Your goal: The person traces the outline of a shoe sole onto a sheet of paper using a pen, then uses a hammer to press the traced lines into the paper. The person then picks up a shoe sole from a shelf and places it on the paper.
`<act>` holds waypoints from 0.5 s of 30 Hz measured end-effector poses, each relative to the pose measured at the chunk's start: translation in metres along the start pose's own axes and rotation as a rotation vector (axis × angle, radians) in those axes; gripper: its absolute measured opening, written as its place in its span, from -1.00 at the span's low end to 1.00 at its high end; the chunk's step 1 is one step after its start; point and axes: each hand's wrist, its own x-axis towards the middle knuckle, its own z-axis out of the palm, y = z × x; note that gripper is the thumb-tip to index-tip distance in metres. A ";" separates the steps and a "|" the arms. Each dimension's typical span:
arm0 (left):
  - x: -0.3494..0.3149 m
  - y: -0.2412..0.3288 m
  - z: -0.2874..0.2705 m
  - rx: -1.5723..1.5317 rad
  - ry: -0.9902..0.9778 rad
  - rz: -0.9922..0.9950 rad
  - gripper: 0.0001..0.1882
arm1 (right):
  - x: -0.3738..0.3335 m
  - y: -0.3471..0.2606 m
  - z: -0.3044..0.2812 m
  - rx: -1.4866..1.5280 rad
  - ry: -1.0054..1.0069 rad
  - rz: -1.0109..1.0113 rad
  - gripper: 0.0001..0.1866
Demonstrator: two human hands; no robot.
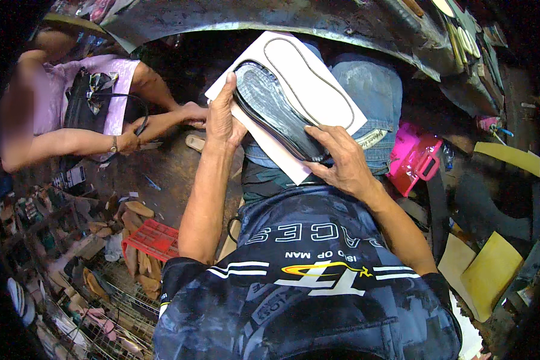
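Note:
A glossy black shoe sole (273, 102) lies slantwise over a white sheet (318, 84) across my lap. To its right, a dark sole-shaped outline (294, 47) runs over the sheet. My left hand (223, 117) grips the left edge of the sole and sheet, its thumb along the sole's rim and its other fingers hidden underneath. My right hand (341, 157) is closed around the narrower near end of the sole, with fingertips on its upper face and thumb at the near edge.
At the left sits another person (72, 129), arms stretched toward the middle. A red crate (153, 240) and racks with shoe parts stand at lower left. At right are a pink bag (411, 159) and yellow sheets (492, 270). A dark bench (270, 18) spans the far side.

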 end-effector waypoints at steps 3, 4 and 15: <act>-0.008 0.007 -0.002 -0.062 -0.110 -0.021 -0.48 | 0.000 0.000 0.000 -0.012 -0.009 -0.012 -0.21; -0.013 0.009 -0.002 -0.039 -0.111 -0.029 -0.47 | -0.001 0.000 0.000 -0.007 -0.017 0.000 -0.21; -0.088 -0.002 0.006 0.536 -0.051 -0.173 -0.67 | 0.000 0.000 -0.001 0.025 -0.037 0.034 -0.18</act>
